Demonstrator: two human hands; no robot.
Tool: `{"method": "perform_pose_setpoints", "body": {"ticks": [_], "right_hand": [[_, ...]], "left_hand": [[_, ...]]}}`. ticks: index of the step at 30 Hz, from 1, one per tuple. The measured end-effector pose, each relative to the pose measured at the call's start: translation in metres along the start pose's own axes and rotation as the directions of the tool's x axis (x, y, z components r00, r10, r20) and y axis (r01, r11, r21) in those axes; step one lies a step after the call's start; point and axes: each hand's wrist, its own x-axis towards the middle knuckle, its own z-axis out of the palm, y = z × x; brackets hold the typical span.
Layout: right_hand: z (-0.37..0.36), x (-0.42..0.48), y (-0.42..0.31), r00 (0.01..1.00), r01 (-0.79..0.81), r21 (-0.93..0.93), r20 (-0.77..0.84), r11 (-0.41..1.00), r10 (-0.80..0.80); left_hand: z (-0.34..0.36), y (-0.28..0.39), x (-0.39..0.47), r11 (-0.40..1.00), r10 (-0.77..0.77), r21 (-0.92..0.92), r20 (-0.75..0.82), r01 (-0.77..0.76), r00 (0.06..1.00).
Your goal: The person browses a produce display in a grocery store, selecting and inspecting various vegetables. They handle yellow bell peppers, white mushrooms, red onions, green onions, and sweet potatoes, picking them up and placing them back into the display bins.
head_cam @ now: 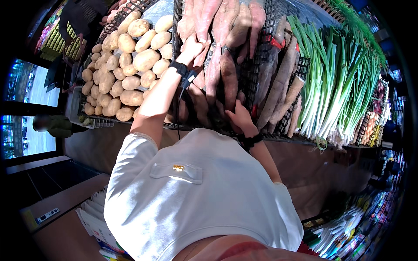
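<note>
Long pink-skinned sweet potatoes (214, 73) lie in a black plastic crate (176, 24) before me. My left hand (193, 49) is closed at the crate's left side, around a slim sweet potato (200, 58) whose lower end shows below the fingers. Nearer my body, my right hand (242, 116) is at the lower end of a darker sweet potato (228, 76). Its thumb and fingers are spread about that end, and whether they grip it is unclear. Each wrist wears a black band, the left one with a small device and a cable.
Potatoes (130, 83) fill the space at left. To the right are long brown yams (281, 78), some wrapped in plastic, and leafy green onions (329, 84). A person (54, 125) stands far left; another person (80, 19) is at upper left. Packaged goods (343, 228) lie at lower right.
</note>
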Motion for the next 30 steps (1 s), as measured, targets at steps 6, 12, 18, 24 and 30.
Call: {"method": "perform_pose_setpoints", "body": {"ticks": [6, 12, 18, 24, 30], "right_hand": [[0.003, 0.002, 0.003, 1.0, 0.01, -0.01, -0.005, 1.0, -0.01], [0.004, 0.002, 0.003, 1.0, 0.011, -0.039, -0.022, 0.999, -0.012], [0.004, 0.006, -0.008, 0.996, -0.044, -0.063, -0.075, 0.997, 0.039], [0.001, 0.013, 0.011, 0.996, -0.077, 0.368, 0.066, 0.927, 0.057], [-0.002, 0.004, 0.009, 0.985, -0.118, 0.697, 0.171, 0.707, -0.005]], "left_hand": [[0.008, 0.005, 0.0, 0.957, 0.003, 0.287, -0.149, 0.041, 0.989], [-0.002, 0.015, -0.017, 0.916, 0.088, 0.397, -0.061, -0.056, 0.994], [-0.018, 0.03, -0.073, 0.934, 0.183, 0.327, -0.099, -0.141, 0.978], [-0.024, 0.002, -0.138, 0.995, 0.087, 0.038, 0.031, -0.088, 0.996], [-0.009, -0.01, -0.191, 0.99, -0.013, 0.14, 0.119, -0.004, 0.993]]}}
